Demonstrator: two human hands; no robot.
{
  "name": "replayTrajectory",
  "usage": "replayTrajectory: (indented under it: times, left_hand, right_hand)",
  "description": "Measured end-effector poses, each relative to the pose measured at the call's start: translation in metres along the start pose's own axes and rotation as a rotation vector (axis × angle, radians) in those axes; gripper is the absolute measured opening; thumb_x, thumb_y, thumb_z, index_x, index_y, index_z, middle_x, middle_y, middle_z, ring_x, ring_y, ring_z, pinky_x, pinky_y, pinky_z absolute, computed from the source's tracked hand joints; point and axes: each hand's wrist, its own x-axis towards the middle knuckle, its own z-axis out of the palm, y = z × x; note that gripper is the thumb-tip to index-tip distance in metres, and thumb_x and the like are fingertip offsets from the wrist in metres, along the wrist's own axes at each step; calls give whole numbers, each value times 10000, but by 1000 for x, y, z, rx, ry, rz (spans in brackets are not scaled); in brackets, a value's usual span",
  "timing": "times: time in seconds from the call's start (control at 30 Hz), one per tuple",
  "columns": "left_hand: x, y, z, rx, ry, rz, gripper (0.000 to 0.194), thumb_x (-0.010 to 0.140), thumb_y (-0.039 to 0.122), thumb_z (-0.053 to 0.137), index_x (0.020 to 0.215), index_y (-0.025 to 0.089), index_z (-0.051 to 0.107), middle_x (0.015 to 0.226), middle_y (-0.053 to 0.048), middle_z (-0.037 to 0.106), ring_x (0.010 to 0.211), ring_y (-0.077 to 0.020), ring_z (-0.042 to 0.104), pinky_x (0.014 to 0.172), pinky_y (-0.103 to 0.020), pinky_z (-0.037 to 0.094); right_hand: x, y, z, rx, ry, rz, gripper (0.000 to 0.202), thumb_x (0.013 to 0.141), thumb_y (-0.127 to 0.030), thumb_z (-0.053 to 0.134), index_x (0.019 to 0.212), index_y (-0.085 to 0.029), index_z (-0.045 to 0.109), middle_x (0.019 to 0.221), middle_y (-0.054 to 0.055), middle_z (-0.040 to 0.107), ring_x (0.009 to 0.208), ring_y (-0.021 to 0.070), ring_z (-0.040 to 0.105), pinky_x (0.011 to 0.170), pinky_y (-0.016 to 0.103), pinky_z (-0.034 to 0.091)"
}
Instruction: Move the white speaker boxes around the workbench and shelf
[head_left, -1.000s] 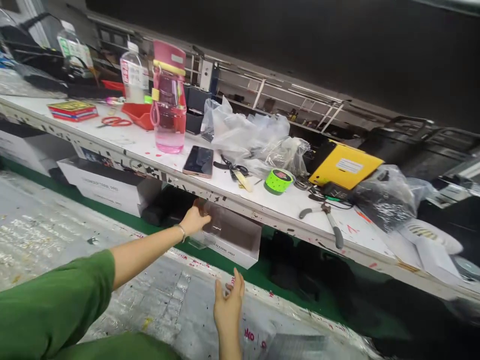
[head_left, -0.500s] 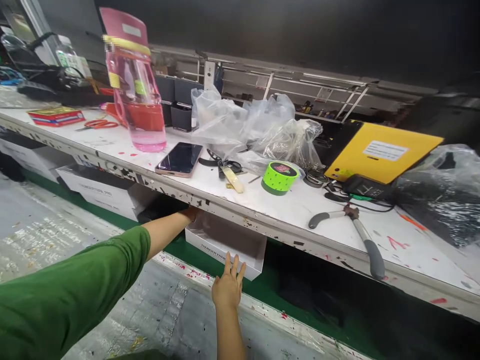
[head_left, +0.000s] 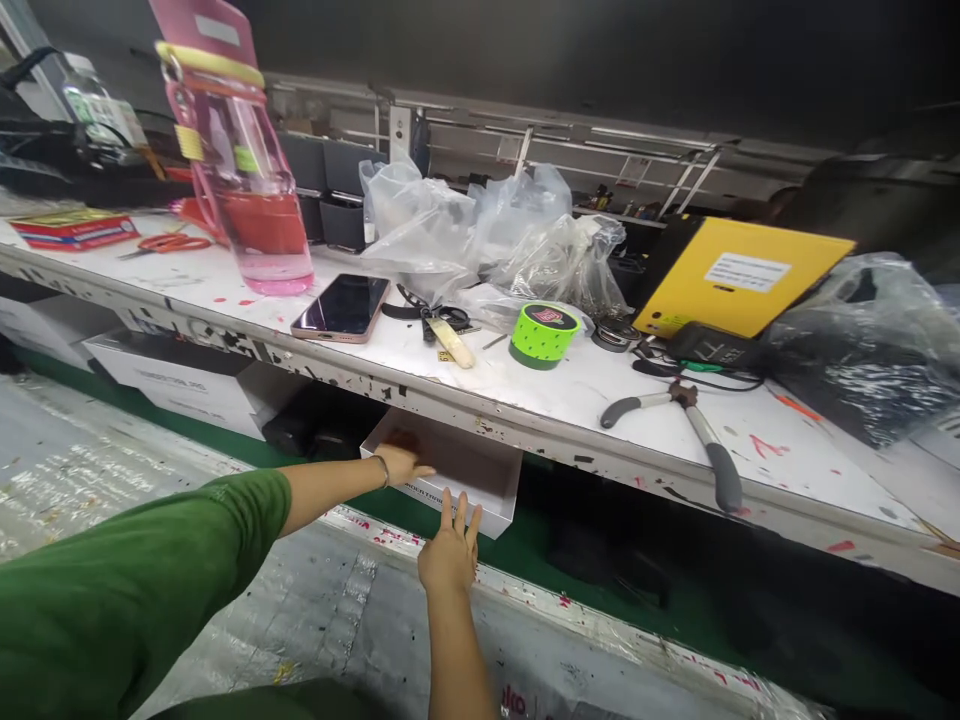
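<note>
Partly hidden: box (head_left: 480, 470) under bench (head_left: 525, 400).

The left hand (head_left: 403, 463), which 1 second ago gripped a clear plastic piece at the edge of the white box (head_left: 491, 500) and half a second ago reached deep under the workbench (head_left: 525, 400), now rests on the box's near rim, with no plastic visible. The right hand (head_left: 450, 550), earlier hanging apart below the box, has risen so that its spread fingertips (head_left: 459, 505) touch the box's front wall.
</note>
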Motion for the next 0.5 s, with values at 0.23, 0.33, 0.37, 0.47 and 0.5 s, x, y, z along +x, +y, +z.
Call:
replayTrajectory:
  times: [0.23, 0.33, 0.37, 0.47, 0.5]
  left_hand:
    - [6, -6, -23, 74, -20, -51, 459, 851, 478, 587, 1210, 193, 569, 1389, -110, 465, 1246, -284, 445, 1055, -514, 330]
    - [10, -3, -33, 46, 4, -129, 416, 877, 417, 582, 1220, 184, 544, 1284, -96, 525, 1064, -226, 561, 911, -423, 479]
    - [8, -3, -37, 35, 20, -152, 400, 880, 407, 582, 1208, 180, 547, 1256, -91, 537, 1028, -216, 572, 877, -403, 496]
    - [-7, -5, -55, 23, 100, -207, 374, 887, 358, 578, 1207, 168, 539, 1277, -96, 511, 1114, -244, 525, 944, -453, 458]
    - [-15, -5, -61, 19, 120, -211, 378, 890, 344, 574, 1219, 164, 529, 1305, -104, 488, 1170, -263, 489, 986, -493, 421]
  right_hand:
    - [-37, -1, -3, 103, 55, 36, 734, 774, -80, 432, 1475, -178, 241, 1576, 97, 128, 1440, 341, 23, 1063, 488, 373]
    - [-83, 2, 22, 252, 134, -5, 598, 852, -177, 355, 1448, -164, 314, 1579, 87, 110, 1424, 317, 187, 1076, 472, 374]
    - [-102, 5, 34, 327, 158, -13, 568, 872, -228, 337, 1439, -199, 335, 1580, 62, 113, 1401, 310, 262, 1044, 465, 416]
    - [-172, 20, 69, 497, 229, 47, 512, 878, -394, 392, 1389, -355, 400, 1534, 16, 283, 1244, 306, 502, 889, 455, 540]
    - [-198, 26, 78, 511, 247, 92, 490, 861, -431, 437, 1349, -386, 445, 1484, 18, 380, 1196, 306, 544, 862, 453, 555]
